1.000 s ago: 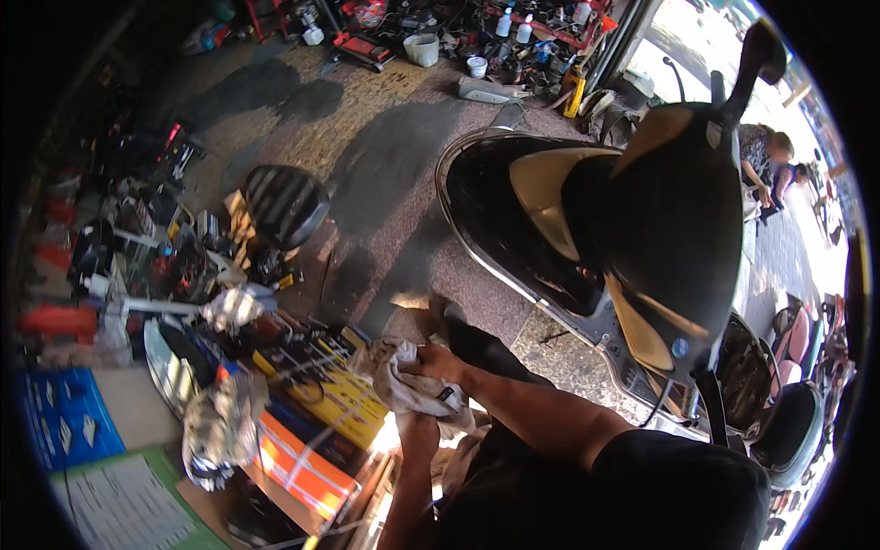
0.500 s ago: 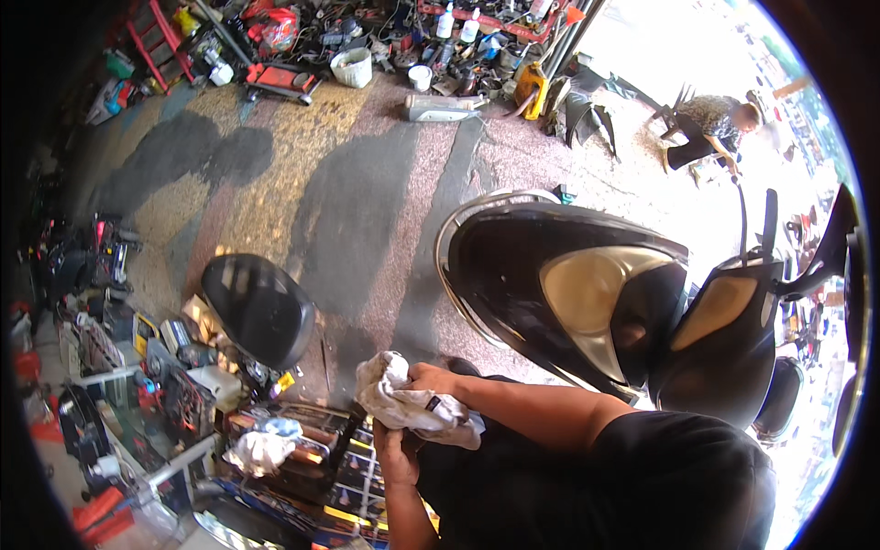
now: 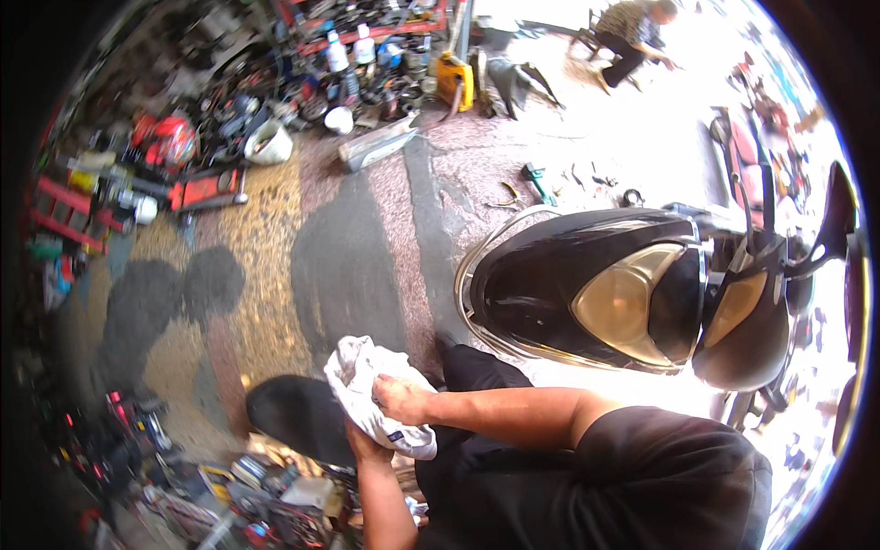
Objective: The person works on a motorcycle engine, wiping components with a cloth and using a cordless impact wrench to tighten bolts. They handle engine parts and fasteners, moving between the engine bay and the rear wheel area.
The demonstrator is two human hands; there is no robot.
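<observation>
Patchy floor (image 3: 353, 266) spread beneath the grip: right hand (image 3: 401, 401) clamped on a white cloth (image 3: 356, 378), left hand (image 3: 368, 447) under it, fingers hidden, whether closed I couldn't tell; left of the grip sat a black seat (image 3: 293, 417), rightward a scooter (image 3: 632, 298), farther off a person (image 3: 625, 26)

Right hand (image 3: 403, 401): bunched on top of the white cloth (image 3: 350, 365)
Left hand (image 3: 368, 444): grips the cloth's near side from below
Black seat (image 3: 295, 418): left, partly hidden behind the cloth
Scooter (image 3: 536, 284): right, black front, gold panel
Red floor jack (image 3: 209, 189): far left, beside a white bucket (image 3: 269, 144)
Seated person (image 3: 629, 35): far right, leaning forward
</observation>
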